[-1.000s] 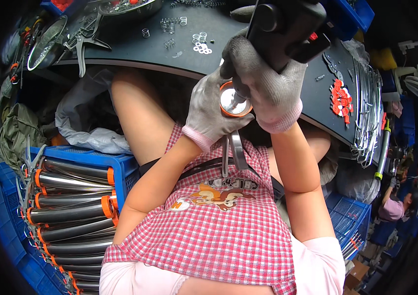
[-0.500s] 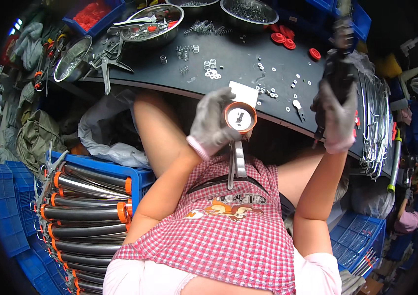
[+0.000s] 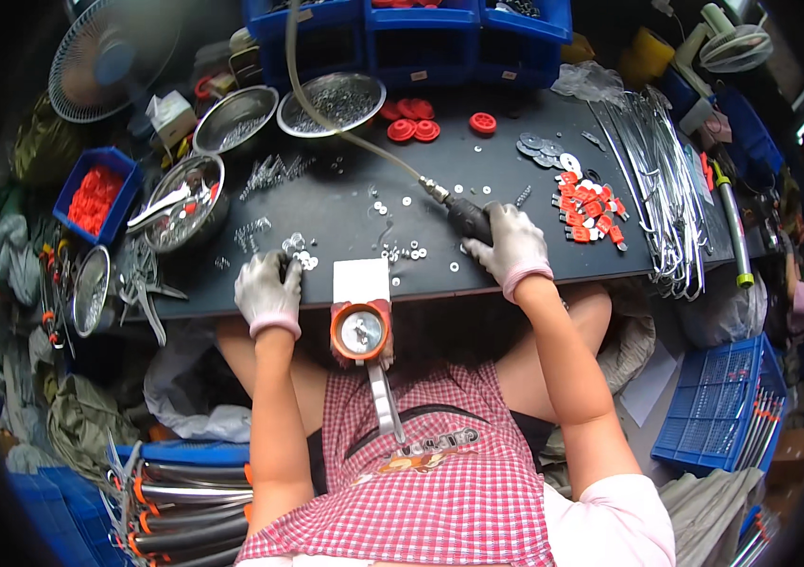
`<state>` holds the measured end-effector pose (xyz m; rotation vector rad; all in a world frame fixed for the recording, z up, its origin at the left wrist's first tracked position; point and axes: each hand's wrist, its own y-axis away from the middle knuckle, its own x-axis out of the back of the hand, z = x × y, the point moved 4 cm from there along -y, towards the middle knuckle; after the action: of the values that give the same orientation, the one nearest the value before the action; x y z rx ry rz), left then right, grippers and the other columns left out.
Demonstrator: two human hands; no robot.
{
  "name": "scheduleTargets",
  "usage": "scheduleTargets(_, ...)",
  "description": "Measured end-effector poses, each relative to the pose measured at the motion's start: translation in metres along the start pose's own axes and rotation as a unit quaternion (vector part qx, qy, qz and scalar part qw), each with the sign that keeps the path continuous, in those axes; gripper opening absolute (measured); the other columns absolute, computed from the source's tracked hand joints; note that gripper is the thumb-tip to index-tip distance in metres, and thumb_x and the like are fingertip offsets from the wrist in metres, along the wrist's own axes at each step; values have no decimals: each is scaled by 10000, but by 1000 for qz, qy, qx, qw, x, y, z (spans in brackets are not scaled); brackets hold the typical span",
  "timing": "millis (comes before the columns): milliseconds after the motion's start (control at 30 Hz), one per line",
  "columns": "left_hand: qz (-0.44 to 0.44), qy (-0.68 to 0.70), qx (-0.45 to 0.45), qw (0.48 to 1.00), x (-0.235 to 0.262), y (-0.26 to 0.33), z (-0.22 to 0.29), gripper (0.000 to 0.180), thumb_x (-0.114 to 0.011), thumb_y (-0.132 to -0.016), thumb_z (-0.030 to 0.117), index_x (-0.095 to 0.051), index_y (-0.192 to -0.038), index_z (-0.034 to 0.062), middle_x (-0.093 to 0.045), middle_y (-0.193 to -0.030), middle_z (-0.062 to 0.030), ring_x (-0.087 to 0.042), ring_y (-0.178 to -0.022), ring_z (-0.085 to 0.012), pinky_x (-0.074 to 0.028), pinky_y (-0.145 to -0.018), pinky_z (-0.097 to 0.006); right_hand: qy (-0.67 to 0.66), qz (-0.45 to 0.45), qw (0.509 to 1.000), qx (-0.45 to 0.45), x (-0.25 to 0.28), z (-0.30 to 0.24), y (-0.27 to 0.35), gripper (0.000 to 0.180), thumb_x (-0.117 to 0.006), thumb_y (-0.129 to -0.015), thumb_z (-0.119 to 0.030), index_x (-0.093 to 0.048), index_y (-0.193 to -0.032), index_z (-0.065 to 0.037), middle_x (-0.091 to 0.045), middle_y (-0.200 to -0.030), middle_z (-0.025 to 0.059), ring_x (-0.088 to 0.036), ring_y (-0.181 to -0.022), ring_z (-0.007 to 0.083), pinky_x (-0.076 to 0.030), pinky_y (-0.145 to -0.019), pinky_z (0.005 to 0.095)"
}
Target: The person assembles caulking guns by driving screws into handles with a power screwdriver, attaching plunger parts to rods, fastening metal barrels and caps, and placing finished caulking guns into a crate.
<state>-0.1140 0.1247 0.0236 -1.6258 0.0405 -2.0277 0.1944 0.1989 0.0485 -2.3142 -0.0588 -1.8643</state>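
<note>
My right hand point(image 3: 515, 246), in a grey-white glove, is closed round the black body of an air screwdriver point(image 3: 466, 219) on the dark bench. An air hose point(image 3: 378, 151) runs from its end toward the back. My left hand point(image 3: 269, 291), gloved too, is at the bench's front edge beside a few white washers point(image 3: 305, 259); its fingers are bent with a gap between thumb and forefinger. Between my hands, at the edge, stands an orange-rimmed round part point(image 3: 361, 332) with a white face and small metal pieces in it. A grey metal handle point(image 3: 383, 402) extends from it toward my apron.
Small springs point(image 3: 274, 175), red wheels point(image 3: 413, 121), orange-red clips point(image 3: 591, 213) and metal rods point(image 3: 657, 198) lie on the bench. Steel bowls point(image 3: 331, 104) and blue bins point(image 3: 421, 47) line the back. A crate of black tubes point(image 3: 194, 501) stands at my left.
My left hand has left the round part and moved left to the washers. My right hand has lowered the air screwdriver to the bench. The view has shifted, showing more of the bench.
</note>
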Motion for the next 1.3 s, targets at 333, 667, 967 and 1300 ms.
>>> scheduleTargets(333, 38, -52, -32, 997, -4, 18, 1, 108, -650, -777, 205, -612, -835, 123, -596, -850, -39, -561, -863, -239, -434, -781, -375, 51, 46, 997, 18, -9, 44, -191, 357, -523, -876, -296, -531, -1182, -112, -533, -1214, 122, -515, -1126, 304, -440, -931, 401)
scheduleTargets(667, -101, 482, -49, 869, 36, 57, 37, 180, -685, -767, 188, -675, -798, 11, -610, -939, -78, -556, -885, -173, -452, -785, -282, -331, 172, 916, 149, 31, 16, -117, 245, -645, -800, -59, -597, -1038, -24, -640, -958, 100, -615, -851, 177, -481, -786, 286)
scheduleTargets(967, -60, 437, -126, 888, 50, 69, 39, 113, -694, -712, 112, -688, -812, 60, -634, -861, -52, -575, -885, -214, -451, -772, -336, -676, 32, 729, 101, 0, -49, 78, 185, -628, -797, 17, -525, -946, -18, -600, -997, 71, -559, -847, 89, -448, -770, 221)
scheduleTargets(1300, -15, 571, -69, 818, 40, 84, 35, 500, -735, -748, 342, -589, -1089, 6, -615, -1000, -103, -578, -958, -191, -444, -863, -318, -316, 108, 827, 452, 9, -109, 78, 183, -690, -650, -12, -583, -789, -66, -631, -967, 106, -628, -821, 274, -505, -696, 344)
